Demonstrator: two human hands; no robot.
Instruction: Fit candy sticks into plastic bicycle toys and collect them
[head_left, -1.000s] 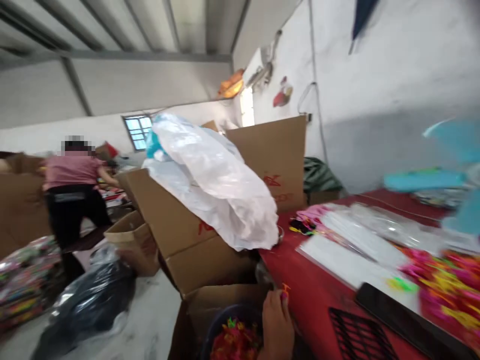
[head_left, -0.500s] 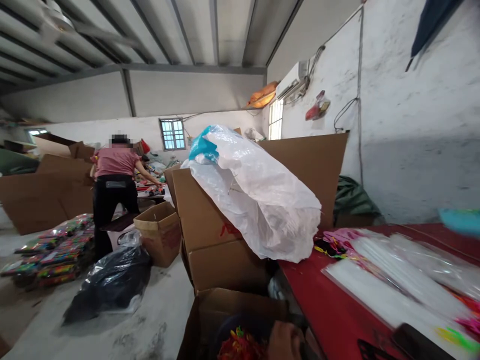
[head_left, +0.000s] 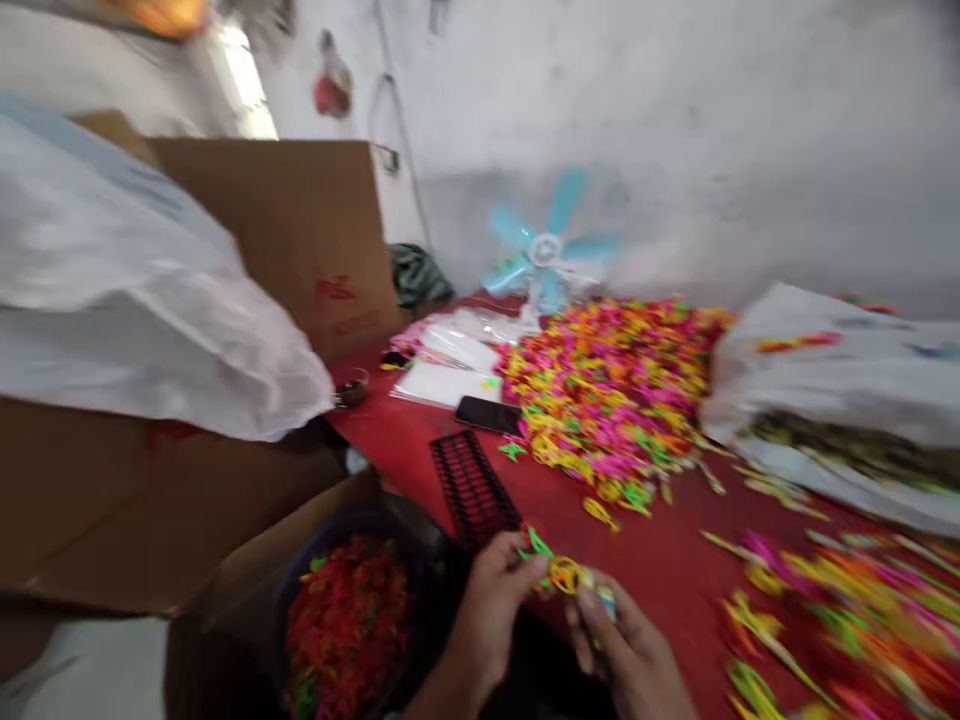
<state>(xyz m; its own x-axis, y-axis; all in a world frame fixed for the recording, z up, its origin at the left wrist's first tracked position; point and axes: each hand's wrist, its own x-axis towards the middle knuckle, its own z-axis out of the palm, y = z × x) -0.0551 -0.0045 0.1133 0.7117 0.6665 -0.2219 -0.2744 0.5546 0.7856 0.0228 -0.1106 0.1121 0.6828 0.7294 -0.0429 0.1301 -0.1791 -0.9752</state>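
My left hand (head_left: 487, 605) is closed at the table's front edge, its thumb and fingers pinching a small green plastic piece (head_left: 537, 543). Beside it my right hand (head_left: 630, 645) is closed on a small yellow plastic piece (head_left: 564, 576) with an open ring-like shape. The two pieces lie close together between the hands; blur hides whether they are joined. Something small, white and blue shows at the right fingertips. Just beyond the left hand lies a black plastic grid (head_left: 472, 485).
Bright plastic pieces (head_left: 600, 380) are heaped on the red table (head_left: 660, 560), with more at lower right. Around them are a phone (head_left: 487, 414), a blue-bladed fan (head_left: 546, 250) and a white sack (head_left: 840, 360). Red pieces fill a dark tub (head_left: 281, 600) below, beside cardboard boxes (head_left: 300, 240).
My view has swung right and down towards the red table. Both hands, the heap and the grid now show, while the person at the left has left the view.
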